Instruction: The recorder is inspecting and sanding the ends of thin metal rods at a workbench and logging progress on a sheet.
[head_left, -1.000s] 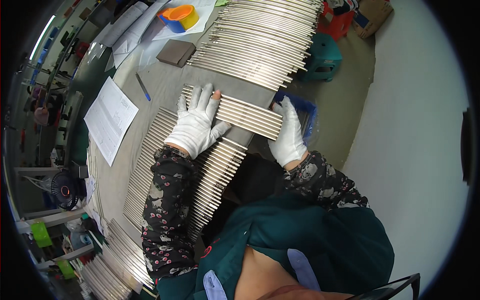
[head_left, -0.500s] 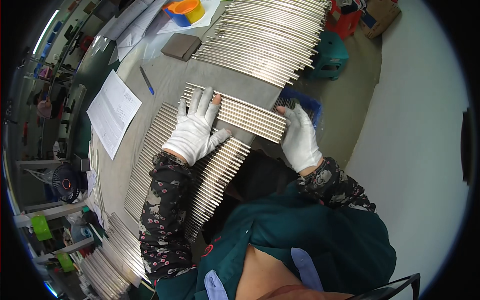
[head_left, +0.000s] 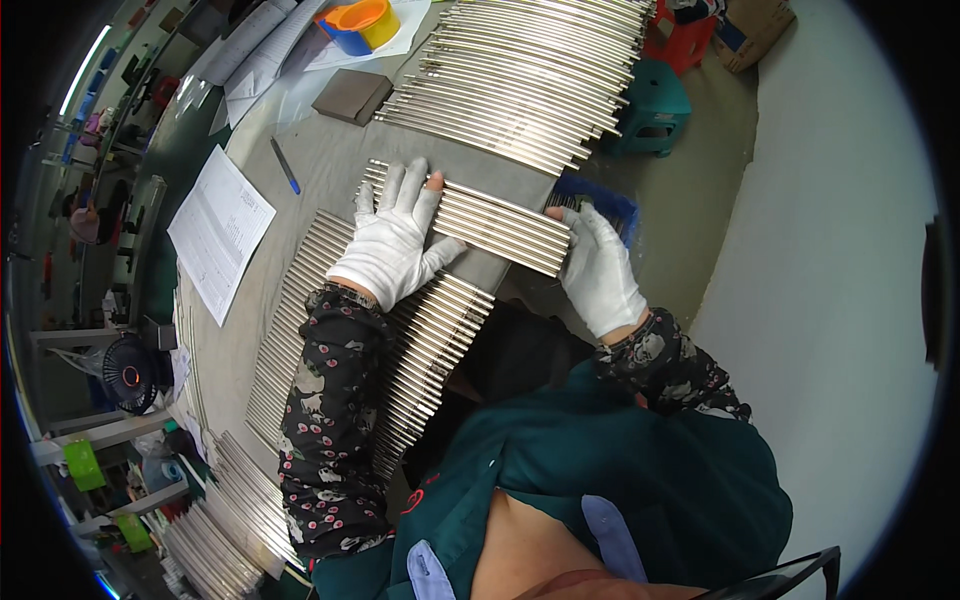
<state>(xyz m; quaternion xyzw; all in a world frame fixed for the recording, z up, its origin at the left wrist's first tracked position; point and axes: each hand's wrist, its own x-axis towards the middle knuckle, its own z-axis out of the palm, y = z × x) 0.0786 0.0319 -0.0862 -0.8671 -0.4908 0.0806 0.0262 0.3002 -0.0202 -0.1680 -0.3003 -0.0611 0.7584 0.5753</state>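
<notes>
A small batch of shiny metal rods lies side by side on the grey table top, between a near and a far group of similar rods. My left hand, in a white glove with some fingertips bare, rests flat on the left part of this batch, fingers spread and thumb out. My right hand, gloved the same way, is at the batch's right ends. Its fingers are stretched out and touch the rod ends. The near rods run partly under my left wrist and forearm. The far rods form a wide row.
A dark block sits beside the far rods. Left of it are a pen, a printed sheet and a yellow-and-blue tape roll. Off the right edge stand a blue bin and a green stool. A fan is far left.
The small batch has shifted slightly away from the near rods, with my left hand on it, and the gap there is wider. My right hand stays at the rod ends.
</notes>
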